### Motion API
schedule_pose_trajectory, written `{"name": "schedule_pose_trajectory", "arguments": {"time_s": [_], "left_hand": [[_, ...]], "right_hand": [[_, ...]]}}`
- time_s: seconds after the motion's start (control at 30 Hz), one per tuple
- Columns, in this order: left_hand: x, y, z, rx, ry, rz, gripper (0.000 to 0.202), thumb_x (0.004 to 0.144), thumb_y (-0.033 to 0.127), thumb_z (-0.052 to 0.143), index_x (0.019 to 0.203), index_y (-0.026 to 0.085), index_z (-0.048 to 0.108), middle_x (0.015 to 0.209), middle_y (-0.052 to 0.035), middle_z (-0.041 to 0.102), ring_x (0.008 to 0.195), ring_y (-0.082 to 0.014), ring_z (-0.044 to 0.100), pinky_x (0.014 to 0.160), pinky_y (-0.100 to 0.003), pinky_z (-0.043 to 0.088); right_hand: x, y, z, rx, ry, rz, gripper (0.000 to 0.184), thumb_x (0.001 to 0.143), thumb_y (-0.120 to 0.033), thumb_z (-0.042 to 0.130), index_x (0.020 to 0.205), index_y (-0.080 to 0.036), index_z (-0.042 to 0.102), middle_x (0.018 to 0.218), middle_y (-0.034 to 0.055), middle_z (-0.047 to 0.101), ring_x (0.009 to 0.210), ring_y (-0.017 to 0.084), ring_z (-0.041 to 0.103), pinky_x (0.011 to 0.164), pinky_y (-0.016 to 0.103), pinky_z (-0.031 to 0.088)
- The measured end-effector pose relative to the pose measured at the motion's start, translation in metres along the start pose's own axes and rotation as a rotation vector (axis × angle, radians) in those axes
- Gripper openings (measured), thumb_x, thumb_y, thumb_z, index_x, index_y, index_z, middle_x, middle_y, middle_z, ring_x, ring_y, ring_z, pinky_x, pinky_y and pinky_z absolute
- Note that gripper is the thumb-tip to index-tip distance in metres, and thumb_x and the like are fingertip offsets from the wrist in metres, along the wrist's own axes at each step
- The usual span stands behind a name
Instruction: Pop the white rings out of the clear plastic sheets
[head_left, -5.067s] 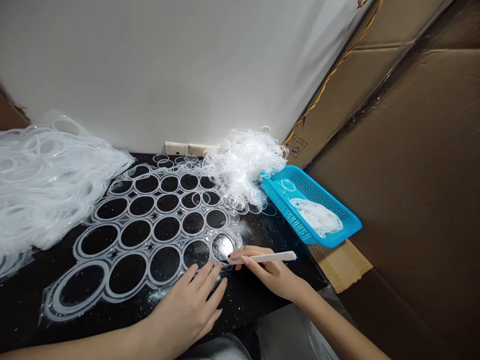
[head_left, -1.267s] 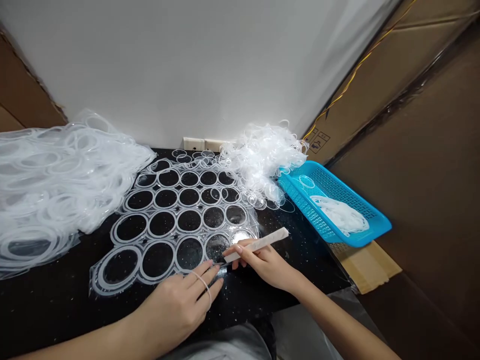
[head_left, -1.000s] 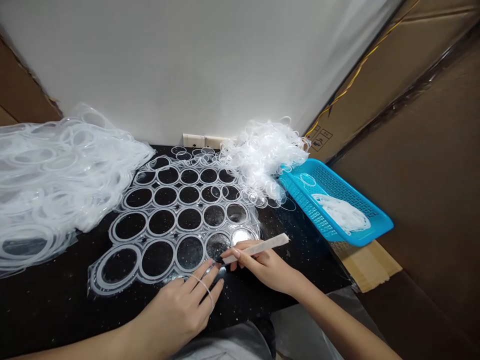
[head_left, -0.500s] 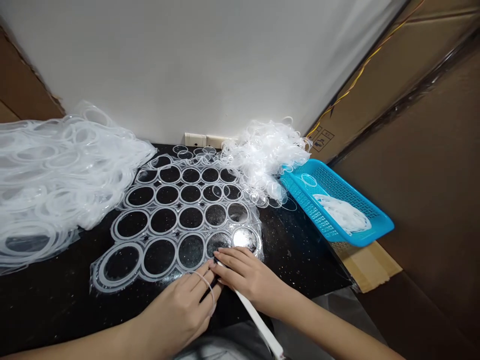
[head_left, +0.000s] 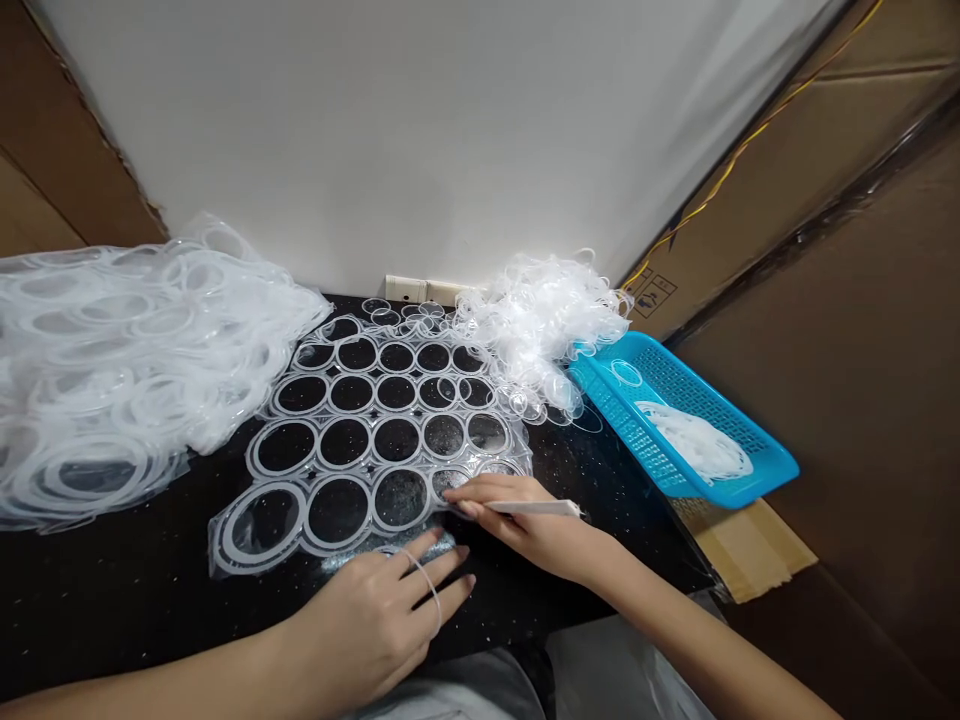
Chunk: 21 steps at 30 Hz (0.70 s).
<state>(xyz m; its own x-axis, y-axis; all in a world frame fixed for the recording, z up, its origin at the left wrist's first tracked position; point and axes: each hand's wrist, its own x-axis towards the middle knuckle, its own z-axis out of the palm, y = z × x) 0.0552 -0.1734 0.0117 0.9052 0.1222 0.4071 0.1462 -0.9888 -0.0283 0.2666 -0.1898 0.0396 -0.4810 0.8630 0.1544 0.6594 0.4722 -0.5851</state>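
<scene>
Your right hand pinches a slim white flat stick between thumb and fingers, its far end at the edge of a clear plastic sheet punched with rows of round holes, lying on a black speckled countertop. Your left hand, fingers spread and gripping nothing, sits at the sheet's lower edge, a thin clear ring looped across its fingers. To the left spreads a broad heap of clear plastic rings; a tangled mound of thin clear rings rises beside a bright blue plastic mesh basket holding white rings.
</scene>
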Motion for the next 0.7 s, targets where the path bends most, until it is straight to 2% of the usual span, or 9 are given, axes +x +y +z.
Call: {"name": "schedule_pose_trajectory", "arguments": {"time_s": [0.07,0.13,0.3,0.4,0.53,0.7], "left_hand": [[0.001,0.001,-0.004,0.018,0.078,0.037,0.032,0.083,0.013,0.039,0.109,0.016,0.057,0.111,-0.0064,0.063,0.104,-0.0214,0.057,0.060,-0.024,0.049],[0.001,0.001,-0.004,0.062,0.117,0.025,0.032,0.082,0.010,0.039,0.108,0.014,0.057,0.112,-0.0099,0.063,0.106,-0.0230,0.056,0.058,-0.024,0.048],[-0.003,0.001,0.010,0.103,0.026,-0.112,0.032,0.080,0.009,0.039,0.105,0.014,0.058,0.114,-0.0128,0.061,0.107,-0.0224,0.055,0.057,-0.024,0.048],[-0.005,0.004,0.017,0.092,0.020,-0.109,0.031,0.079,0.012,0.041,0.104,0.014,0.058,0.114,-0.0122,0.061,0.107,-0.0230,0.055,0.057,-0.025,0.048],[-0.005,0.008,0.019,0.080,0.049,-0.101,0.028,0.079,0.015,0.043,0.102,0.014,0.059,0.110,-0.0108,0.063,0.104,-0.0242,0.057,0.059,-0.027,0.047],[-0.005,0.009,0.021,0.066,0.060,-0.111,0.028,0.079,0.016,0.044,0.102,0.014,0.059,0.109,-0.0104,0.064,0.102,-0.0241,0.058,0.060,-0.028,0.047]], "right_hand": [[-0.004,-0.006,-0.001,0.054,-0.084,0.028,0.028,0.091,-0.022,0.038,0.109,-0.015,0.058,0.103,0.0057,0.064,0.094,0.013,0.058,0.083,0.026,0.046],[-0.007,-0.008,-0.003,0.104,-0.094,0.056,0.027,0.092,-0.022,0.037,0.108,-0.015,0.058,0.103,0.0058,0.064,0.094,0.013,0.057,0.083,0.025,0.045],[-0.008,-0.006,-0.007,0.119,-0.079,0.116,0.027,0.092,-0.024,0.037,0.102,-0.016,0.060,0.096,0.0050,0.065,0.089,0.014,0.056,0.080,0.027,0.045],[-0.009,-0.004,-0.006,0.120,-0.090,0.127,0.027,0.092,-0.024,0.037,0.103,-0.016,0.060,0.096,0.0044,0.065,0.089,0.014,0.056,0.079,0.027,0.044],[-0.014,-0.003,-0.001,0.185,-0.014,0.137,0.027,0.092,-0.023,0.037,0.100,-0.015,0.061,0.093,0.0041,0.065,0.085,0.012,0.056,0.077,0.025,0.044],[-0.016,-0.002,0.003,0.186,0.004,0.122,0.025,0.091,-0.023,0.038,0.096,-0.015,0.061,0.091,0.0043,0.066,0.084,0.012,0.057,0.076,0.026,0.046]]}}
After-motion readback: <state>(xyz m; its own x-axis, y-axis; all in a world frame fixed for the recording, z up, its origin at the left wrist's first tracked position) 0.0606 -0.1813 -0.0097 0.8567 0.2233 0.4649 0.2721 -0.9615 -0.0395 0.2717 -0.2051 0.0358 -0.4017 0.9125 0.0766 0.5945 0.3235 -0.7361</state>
